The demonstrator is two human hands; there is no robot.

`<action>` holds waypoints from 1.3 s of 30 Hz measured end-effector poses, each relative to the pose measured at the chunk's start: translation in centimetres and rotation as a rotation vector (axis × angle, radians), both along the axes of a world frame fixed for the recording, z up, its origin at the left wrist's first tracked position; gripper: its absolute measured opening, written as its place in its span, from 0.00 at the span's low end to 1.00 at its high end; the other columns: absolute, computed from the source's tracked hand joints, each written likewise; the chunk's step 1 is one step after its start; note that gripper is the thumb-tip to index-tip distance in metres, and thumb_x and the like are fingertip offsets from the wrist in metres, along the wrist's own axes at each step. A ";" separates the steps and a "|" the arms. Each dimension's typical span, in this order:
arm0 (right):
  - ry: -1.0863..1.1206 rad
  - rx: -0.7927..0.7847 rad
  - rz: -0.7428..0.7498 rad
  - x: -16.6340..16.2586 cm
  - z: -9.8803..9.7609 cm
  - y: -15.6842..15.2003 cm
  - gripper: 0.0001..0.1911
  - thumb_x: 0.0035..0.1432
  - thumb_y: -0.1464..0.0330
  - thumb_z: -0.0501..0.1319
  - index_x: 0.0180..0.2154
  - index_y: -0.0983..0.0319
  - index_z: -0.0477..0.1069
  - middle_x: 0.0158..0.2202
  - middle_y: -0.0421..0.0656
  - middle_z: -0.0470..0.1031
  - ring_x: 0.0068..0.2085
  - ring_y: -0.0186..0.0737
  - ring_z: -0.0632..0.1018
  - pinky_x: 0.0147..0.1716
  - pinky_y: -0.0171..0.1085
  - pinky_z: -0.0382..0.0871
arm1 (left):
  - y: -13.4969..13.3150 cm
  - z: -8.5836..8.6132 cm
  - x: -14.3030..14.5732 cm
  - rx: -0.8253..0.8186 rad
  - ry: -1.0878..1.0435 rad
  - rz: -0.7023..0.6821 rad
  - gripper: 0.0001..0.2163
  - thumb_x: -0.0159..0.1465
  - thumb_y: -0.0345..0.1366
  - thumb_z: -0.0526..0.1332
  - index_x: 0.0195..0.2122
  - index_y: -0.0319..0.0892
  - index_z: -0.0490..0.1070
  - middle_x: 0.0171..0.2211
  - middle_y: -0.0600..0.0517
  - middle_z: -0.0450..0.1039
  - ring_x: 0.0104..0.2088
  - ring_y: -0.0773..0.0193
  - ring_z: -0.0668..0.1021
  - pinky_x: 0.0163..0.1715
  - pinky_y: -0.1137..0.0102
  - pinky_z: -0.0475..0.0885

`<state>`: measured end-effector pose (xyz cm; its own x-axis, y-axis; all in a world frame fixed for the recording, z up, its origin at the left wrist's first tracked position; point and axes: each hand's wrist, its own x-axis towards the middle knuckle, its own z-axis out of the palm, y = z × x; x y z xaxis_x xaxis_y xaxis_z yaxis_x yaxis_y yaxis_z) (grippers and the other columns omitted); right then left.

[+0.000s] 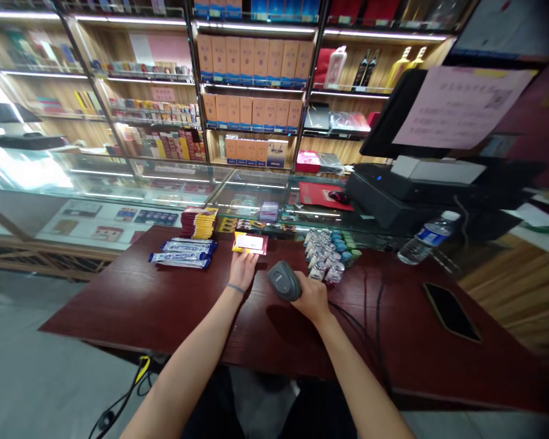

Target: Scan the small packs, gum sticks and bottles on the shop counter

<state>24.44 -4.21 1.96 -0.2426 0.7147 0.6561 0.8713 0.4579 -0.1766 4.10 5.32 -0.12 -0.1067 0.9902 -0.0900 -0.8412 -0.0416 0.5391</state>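
My left hand (243, 270) holds a small yellow and pink packet (250, 244) by its near edge, just above the dark red counter (132, 299); a white label faces up on the packet. My right hand (312, 297) grips a grey handheld barcode scanner (284, 280), whose head points toward the packet. The scanner's black cable runs back across the counter on the right.
Blue and white bars (183, 253) and a stack of red and yellow packets (199, 222) lie to the left. A cluster of small bottles (327, 253), a water bottle (427, 238), a black phone (451, 311) and a till with screen (421, 183) stand to the right. Glass cases and stocked shelves lie beyond.
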 end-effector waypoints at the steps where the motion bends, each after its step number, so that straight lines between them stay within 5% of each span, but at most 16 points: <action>1: 0.010 0.004 -0.006 0.0 0.0 0.0 0.15 0.55 0.62 0.61 0.42 0.63 0.74 0.27 0.45 0.80 0.28 0.42 0.79 0.28 0.33 0.64 | 0.0 -0.1 0.0 0.002 0.006 0.004 0.13 0.65 0.25 0.60 0.47 0.49 0.68 0.45 0.52 0.77 0.45 0.66 0.79 0.54 0.61 0.72; 11: 0.129 0.153 -0.053 1.7 0.3 0.1 0.17 0.54 0.62 0.61 0.43 0.63 0.72 0.27 0.44 0.79 0.27 0.45 0.80 0.28 0.37 0.70 | 0.2 -0.1 0.6 0.078 0.242 0.005 0.18 0.53 0.33 0.72 0.44 0.43 0.70 0.41 0.50 0.78 0.39 0.66 0.80 0.48 0.66 0.73; 17: 0.207 0.212 -0.188 4.6 0.7 0.1 0.17 0.54 0.60 0.63 0.42 0.65 0.73 0.26 0.46 0.78 0.27 0.46 0.80 0.27 0.38 0.72 | 1.0 0.9 2.2 0.164 0.506 0.042 0.17 0.56 0.33 0.69 0.48 0.42 0.73 0.46 0.46 0.78 0.45 0.60 0.80 0.54 0.61 0.70; 25: 0.392 0.253 -0.394 8.8 0.8 0.1 0.21 0.53 0.57 0.64 0.43 0.65 0.70 0.26 0.48 0.79 0.27 0.50 0.80 0.27 0.40 0.73 | 2.7 0.4 4.7 0.221 0.902 0.030 0.10 0.56 0.28 0.68 0.37 0.50 0.78 0.38 0.52 0.81 0.48 0.55 0.80 0.57 0.63 0.68; 32: 0.459 0.260 -0.466 10.2 0.0 0.6 0.22 0.51 0.57 0.64 0.44 0.64 0.70 0.28 0.49 0.79 0.28 0.51 0.81 0.28 0.42 0.75 | 4.8 -0.4 7.7 0.495 1.236 -0.070 0.12 0.56 0.27 0.68 0.37 0.52 0.79 0.40 0.50 0.80 0.47 0.57 0.79 0.57 0.67 0.67; 39: 0.491 0.278 -0.504 11.3 -0.9 1.1 0.24 0.52 0.57 0.64 0.48 0.64 0.70 0.31 0.52 0.80 0.32 0.53 0.82 0.29 0.43 0.76 | 6.8 -1.6 9.7 0.554 1.073 -0.005 0.04 0.55 0.35 0.71 0.29 0.51 0.77 0.34 0.49 0.80 0.42 0.57 0.81 0.55 0.65 0.70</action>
<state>35.74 -3.15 1.08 0.4364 0.4545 0.7765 0.8380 0.1089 -0.5347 13.80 12.11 -1.72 0.1370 0.8668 0.4795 0.0227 -0.4867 0.8733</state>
